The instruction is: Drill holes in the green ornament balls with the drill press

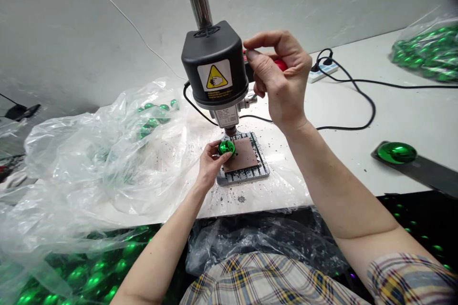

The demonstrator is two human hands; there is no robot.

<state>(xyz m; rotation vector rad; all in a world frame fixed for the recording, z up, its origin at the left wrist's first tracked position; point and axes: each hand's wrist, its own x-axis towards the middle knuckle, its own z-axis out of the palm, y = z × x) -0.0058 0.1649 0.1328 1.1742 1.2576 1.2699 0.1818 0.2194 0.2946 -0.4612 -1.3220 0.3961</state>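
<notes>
My left hand (pixel 211 161) pinches a shiny green ball-like piece (pixel 226 147) between thumb and fingers. It holds the piece over a brown board (pixel 242 155) on the grooved metal base (pixel 264 169), just below the chuck of a small bench drill press (pixel 213 62). A dark opening or reflection shows on the piece; I cannot tell which. Raised at the right side of the black motor head, my right hand (pixel 281 76) has its fingers curled around a red-knobbed handle (pixel 281 65), which they partly hide.
Dark shavings lie around the base. Clear plastic with green balls (pixel 152 119) spreads on the left, and a bag of green balls (pixel 427 52) sits at back right. A green piece (pixel 397 152) rests on a dark bar. A black cable (pixel 372 105) runs from a power strip (pixel 324 70).
</notes>
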